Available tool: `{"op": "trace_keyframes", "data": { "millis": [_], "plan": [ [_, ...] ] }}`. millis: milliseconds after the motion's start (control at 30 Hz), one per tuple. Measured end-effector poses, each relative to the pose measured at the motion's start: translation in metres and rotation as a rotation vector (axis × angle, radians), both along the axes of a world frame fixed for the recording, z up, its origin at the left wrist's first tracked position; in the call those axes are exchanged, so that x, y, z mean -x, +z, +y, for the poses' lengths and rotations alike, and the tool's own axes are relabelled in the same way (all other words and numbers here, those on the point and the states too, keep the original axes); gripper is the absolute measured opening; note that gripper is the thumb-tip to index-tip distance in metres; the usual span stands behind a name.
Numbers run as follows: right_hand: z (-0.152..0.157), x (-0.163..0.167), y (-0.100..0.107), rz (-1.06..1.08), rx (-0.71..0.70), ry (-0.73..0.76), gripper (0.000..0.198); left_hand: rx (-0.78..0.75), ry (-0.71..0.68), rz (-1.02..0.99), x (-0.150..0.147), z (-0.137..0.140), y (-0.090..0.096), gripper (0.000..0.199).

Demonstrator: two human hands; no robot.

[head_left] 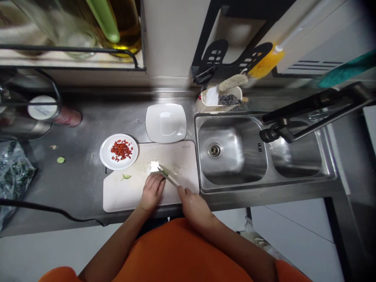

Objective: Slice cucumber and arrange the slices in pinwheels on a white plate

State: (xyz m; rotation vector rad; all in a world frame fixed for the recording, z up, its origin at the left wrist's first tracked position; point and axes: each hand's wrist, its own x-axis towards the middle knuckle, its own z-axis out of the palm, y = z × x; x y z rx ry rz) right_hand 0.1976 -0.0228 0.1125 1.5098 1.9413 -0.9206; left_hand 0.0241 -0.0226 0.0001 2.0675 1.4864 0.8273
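Note:
My right hand (195,205) is closed around the handle of a kitchen knife (172,179), whose blade slants up and left over the white cutting board (123,197). Bent fingers of my left hand (153,191) press down on the board just left of the blade. Beneath them is a green piece that looks like cucumber (165,172), mostly hidden by the fingers and knife. Two thin pale-green slices (125,176) lie at the board's left side. Wet, shiny patches mark the board beyond the blade.
A small white plate (104,152) of red berries overlaps the board's upper left corner. Behind the board stands a square white dish (166,123). The double sink (202,186) and black faucet (282,133) are to the right. Far left are a green end piece (60,159) and plastic bag (13,172).

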Motion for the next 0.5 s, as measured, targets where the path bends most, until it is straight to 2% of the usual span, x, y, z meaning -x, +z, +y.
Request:
{"op": "trace_keyframes", "data": {
  "millis": [500],
  "plan": [
    [0.006, 0.009, -0.012, 0.014, -0.038, -0.005, 0.033, 0.008, 0.004, -0.005, 0.0, 0.001, 0.002, 0.02]
  ]
}}
